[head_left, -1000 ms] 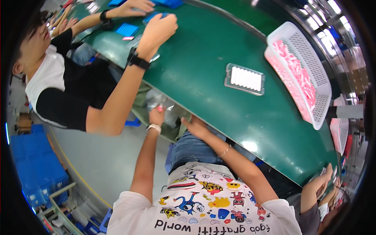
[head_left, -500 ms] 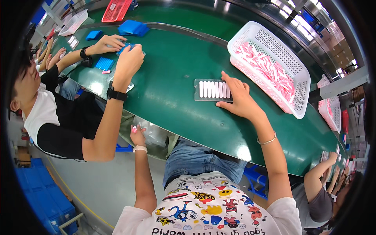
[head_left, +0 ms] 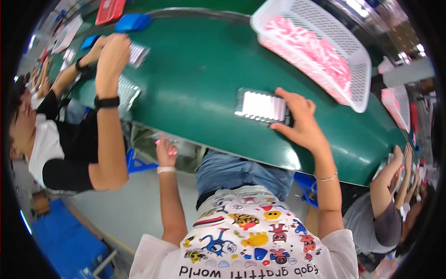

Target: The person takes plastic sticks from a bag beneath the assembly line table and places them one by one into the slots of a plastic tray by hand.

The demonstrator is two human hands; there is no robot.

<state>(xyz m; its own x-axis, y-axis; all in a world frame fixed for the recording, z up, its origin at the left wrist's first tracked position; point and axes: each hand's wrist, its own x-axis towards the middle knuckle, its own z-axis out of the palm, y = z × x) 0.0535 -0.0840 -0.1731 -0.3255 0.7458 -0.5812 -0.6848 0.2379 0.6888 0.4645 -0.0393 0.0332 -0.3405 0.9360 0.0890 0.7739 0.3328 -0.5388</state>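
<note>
My right hand grips a shallow clear plastic tray by its right end, thumb at the near edge and fingers at the far edge. A row of several white sticks lies side by side in the tray, which is over the green table. Below the table's near edge, my left hand has its fingers curled. Small pink bits show at those fingers, too small and blurred to name. Clear plastic film and an olive cloth bag are beside that hand.
A white perforated basket of pink-and-white sticks stands beyond my right hand. At left, a person's hands hold another clear tray. Blue pieces and a red basket lie farther back. Another person's arm reaches in at right.
The whole view has shifted. The tray in my right hand has turned slightly and is blurred. My left hand stays low with its fingers more curled. The neighbour's hands have moved to another tray.
</note>
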